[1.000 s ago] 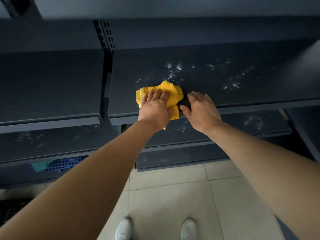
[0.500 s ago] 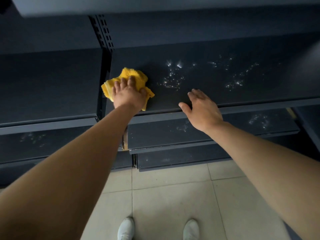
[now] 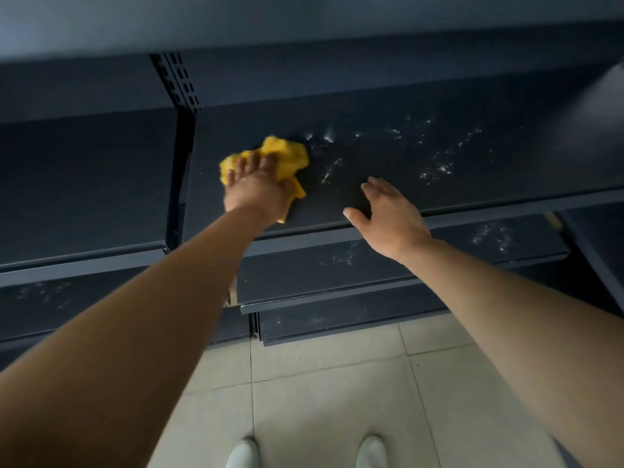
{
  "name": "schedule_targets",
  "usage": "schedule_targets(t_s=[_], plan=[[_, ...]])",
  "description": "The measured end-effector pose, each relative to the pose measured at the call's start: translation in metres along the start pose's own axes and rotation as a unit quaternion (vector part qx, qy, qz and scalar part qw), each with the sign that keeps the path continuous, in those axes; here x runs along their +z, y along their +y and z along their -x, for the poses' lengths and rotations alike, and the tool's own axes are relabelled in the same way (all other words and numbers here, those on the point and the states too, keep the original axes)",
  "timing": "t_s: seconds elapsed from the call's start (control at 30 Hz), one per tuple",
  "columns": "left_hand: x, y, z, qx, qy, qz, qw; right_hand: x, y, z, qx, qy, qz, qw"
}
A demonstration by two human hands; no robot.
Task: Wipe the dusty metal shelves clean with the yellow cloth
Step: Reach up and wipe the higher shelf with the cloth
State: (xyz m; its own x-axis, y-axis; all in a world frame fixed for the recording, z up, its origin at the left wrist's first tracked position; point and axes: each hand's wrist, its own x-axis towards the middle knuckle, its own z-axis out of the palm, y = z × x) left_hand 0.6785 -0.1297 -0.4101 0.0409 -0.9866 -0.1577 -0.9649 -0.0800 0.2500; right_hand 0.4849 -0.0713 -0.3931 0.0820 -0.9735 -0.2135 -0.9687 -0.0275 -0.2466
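Moved right of the slotted upright (image 3: 180, 86), bunched yellow cloth (image 3: 287, 157) under left hand's (image 3: 256, 194) flat fingers (image 3: 253, 162) may scatter dust (image 3: 435, 168); right hand (image 3: 388, 214) splayed.

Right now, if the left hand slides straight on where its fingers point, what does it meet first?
The left hand meets bare shelf past its yellow cloth, then probably the back panel; dust specks lie further right.

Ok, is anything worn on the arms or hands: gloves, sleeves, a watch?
Nothing that shows. The left hand and the right hand are ungloved, with no ring or watch visible. Both forearms are uncovered to the frame edge, no sleeve in view.
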Motion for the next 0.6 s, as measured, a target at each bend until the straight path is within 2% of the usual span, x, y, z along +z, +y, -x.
schedule_targets(t_s=[0.1, 0.23, 0.47, 0.6], plan=[[-0.006, -0.022, -0.014, -0.069, 0.019, 0.017, 0.997, -0.006, 0.008, -0.008, -0.010, -0.012, -0.001, 1.000], [-0.001, -0.002, -0.026, -0.095, 0.020, 0.034, 0.995, -0.010, 0.018, -0.017, -0.023, -0.022, -0.006, 0.999], [0.016, 0.077, -0.033, 0.022, -0.008, 0.021, 1.000, -0.011, 0.025, -0.021, -0.055, -0.036, 0.023, 0.998], [0.017, 0.082, -0.021, 0.041, -0.005, 0.018, 0.999, -0.011, 0.030, -0.022, -0.083, -0.045, 0.054, 0.994]])
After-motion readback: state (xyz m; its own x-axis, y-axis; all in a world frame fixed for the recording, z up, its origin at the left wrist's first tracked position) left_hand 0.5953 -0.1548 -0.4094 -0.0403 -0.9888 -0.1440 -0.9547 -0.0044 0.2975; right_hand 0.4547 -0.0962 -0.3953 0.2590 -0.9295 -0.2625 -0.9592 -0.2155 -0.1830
